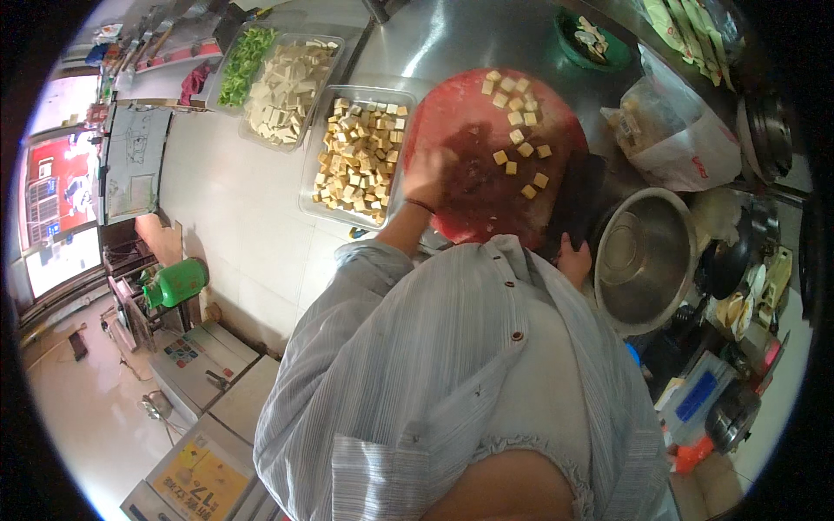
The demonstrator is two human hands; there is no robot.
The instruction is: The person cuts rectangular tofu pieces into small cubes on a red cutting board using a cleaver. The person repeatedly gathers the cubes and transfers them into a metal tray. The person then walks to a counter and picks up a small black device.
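My right hand (575, 262) grips the handle end of a cleaver (576, 195), whose broad dark blade lies along the right side of a round red cutting board (475, 195). Yellow-skinned cubes (516, 118), apparently firm tofu, are scattered over the board's far and right parts. At the board's left edge is my left hand (429, 174), its fingers blurred and in shade; nothing shows in it. Just left of that hand stands a clear plastic tub (309, 200) holding many similar cubes (358, 156).
Beyond the tub are a container of pale sliced pieces (287, 91) and one of chopped green vegetable (246, 65). A steel basin (645, 260) sits right of the cleaver. Farther back are a green bowl (593, 49) and a white plastic bag (684, 143) on the steel counter (443, 39).
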